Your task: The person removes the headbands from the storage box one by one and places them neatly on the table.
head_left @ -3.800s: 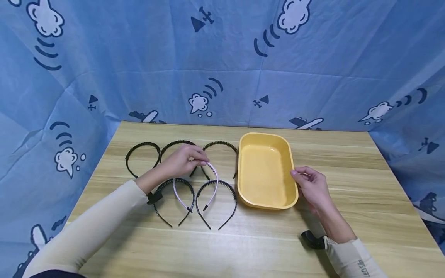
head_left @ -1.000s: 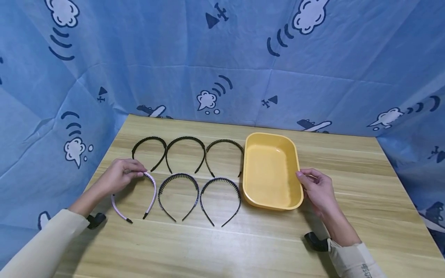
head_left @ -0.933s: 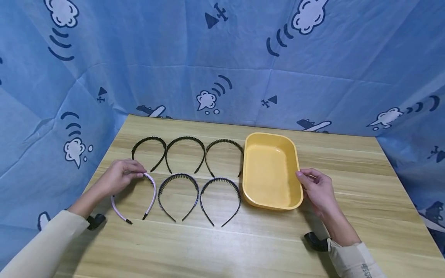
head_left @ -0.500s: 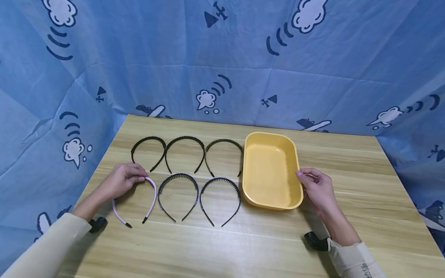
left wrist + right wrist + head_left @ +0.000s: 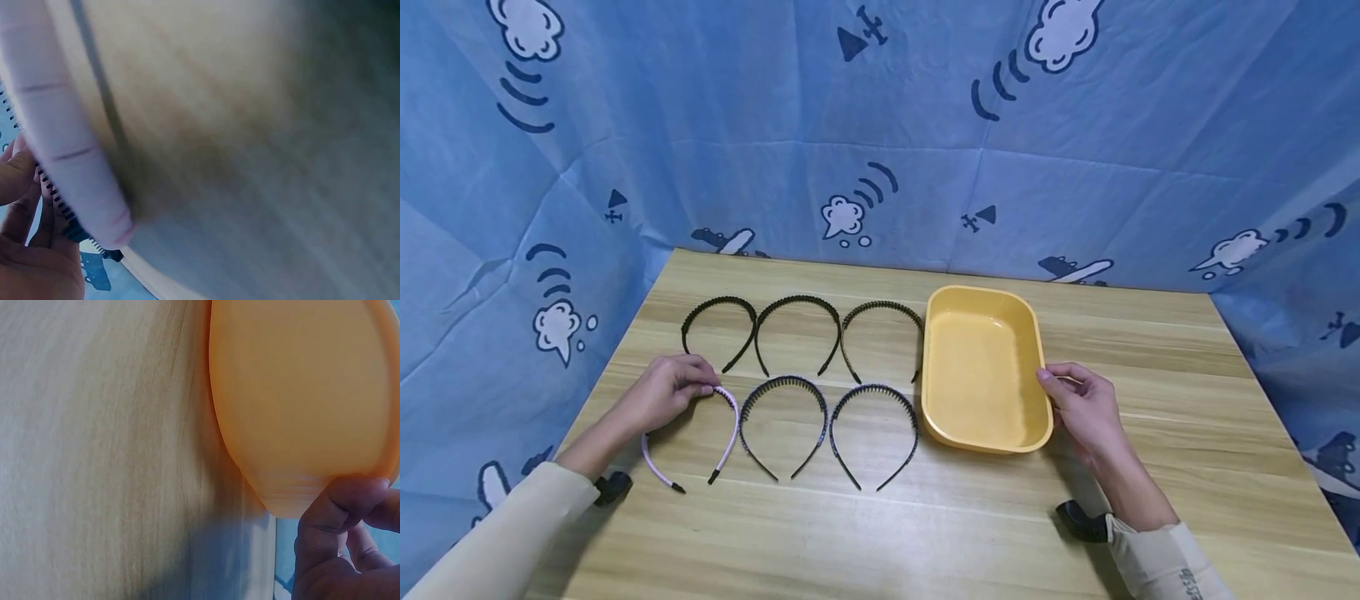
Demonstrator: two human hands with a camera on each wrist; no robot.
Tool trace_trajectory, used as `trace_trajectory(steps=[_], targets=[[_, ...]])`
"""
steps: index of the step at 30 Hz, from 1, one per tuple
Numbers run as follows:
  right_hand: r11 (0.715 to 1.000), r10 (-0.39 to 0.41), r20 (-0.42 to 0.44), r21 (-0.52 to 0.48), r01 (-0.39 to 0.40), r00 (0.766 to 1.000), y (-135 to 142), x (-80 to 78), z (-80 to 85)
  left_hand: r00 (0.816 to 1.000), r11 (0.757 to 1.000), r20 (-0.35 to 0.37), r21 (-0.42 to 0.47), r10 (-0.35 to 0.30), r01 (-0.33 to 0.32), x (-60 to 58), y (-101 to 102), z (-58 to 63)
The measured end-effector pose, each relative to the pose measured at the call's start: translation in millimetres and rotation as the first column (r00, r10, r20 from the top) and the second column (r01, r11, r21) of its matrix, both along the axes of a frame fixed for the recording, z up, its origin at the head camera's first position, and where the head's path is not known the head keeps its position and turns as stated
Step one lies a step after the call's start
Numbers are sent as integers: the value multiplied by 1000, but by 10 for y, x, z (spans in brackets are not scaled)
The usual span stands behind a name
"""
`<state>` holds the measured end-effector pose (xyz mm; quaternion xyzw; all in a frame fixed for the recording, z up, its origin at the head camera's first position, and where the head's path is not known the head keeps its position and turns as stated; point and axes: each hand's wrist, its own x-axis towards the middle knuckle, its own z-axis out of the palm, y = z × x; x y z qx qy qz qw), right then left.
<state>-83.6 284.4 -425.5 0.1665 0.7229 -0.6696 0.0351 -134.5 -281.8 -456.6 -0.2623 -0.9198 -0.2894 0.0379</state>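
My left hand (image 5: 662,390) pinches the top of a lilac headband (image 5: 735,421) at the left of the front row. Its dark-tipped ends point toward me, close over the table. In the left wrist view the lilac band (image 5: 69,137) looms large, its black teeth showing beside the thumb. To its right lie two dark toothed headbands, one nearer (image 5: 786,379) and one farther along (image 5: 874,387). On the other side, my right hand (image 5: 1084,408) grips the right rim of a yellow plastic tray (image 5: 981,379), thumb on the rim and nothing inside.
Behind the front row, three black headbands lie side by side: left (image 5: 718,299), middle (image 5: 797,297) and right (image 5: 882,303), the last close against the tray. A blue patterned cloth (image 5: 895,100) hangs behind the wooden table (image 5: 850,550).
The lilac headband has travelled left in my left hand, from over the middle headbands to the front row's left end, then slightly toward me. My right hand stays on the tray.
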Motion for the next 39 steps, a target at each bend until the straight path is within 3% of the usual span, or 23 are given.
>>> trace_trajectory(steps=[12, 17, 22, 27, 31, 39], targets=[[1000, -1, 0, 15, 1, 1000, 3, -14, 6, 999, 999, -10, -12, 32, -32, 25, 9, -4], [996, -3, 11, 93, 2, 1000, 13, -7, 1, 999, 999, -23, -12, 46, -46, 48, 22, 6], [976, 0, 5, 220, -1, 1000, 12, 16, -3, 997, 998, -61, -26, 54, -55, 69, 45, 38], [971, -2, -19, 239, 6, 1000, 2, 33, -9, 990, 997, -124, -37, 65, -70, 95, 95, 96], [947, 0, -48, 321, 15, 999, -7, 44, -18, 985, 995, -152, -35, 86, -92, 133, 193, 160], [906, 18, -91, 423, 23, 996, -6, 68, -42, 977, 987, -141, 15, 160, -160, 245, 439, 267]])
